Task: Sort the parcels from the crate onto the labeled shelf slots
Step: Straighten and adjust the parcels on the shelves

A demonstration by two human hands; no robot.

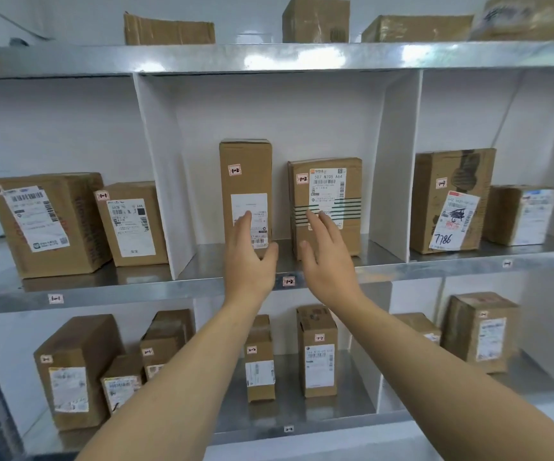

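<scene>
Two cardboard parcels stand upright in the middle slot of the metal shelf, above the edge label 1-2 (288, 281). The tall narrow parcel (245, 168) is on the left, the wider parcel (327, 181) with green stripes on the right; both carry a small 1-2 tag. My left hand (248, 257) reaches in front of the tall parcel, fingers straight, holding nothing. My right hand (329, 257) is stretched out before the wider parcel, fingers straight and empty. Whether either hand touches a box I cannot tell. The crate is out of view.
White dividers (156, 168) (393, 168) split the shelf into slots. Slot 1-1 on the left holds two boxes (49, 224); the right slot holds two more (448, 201). Several parcels stand on the lower shelf (317, 351) and on the top shelf (315, 19).
</scene>
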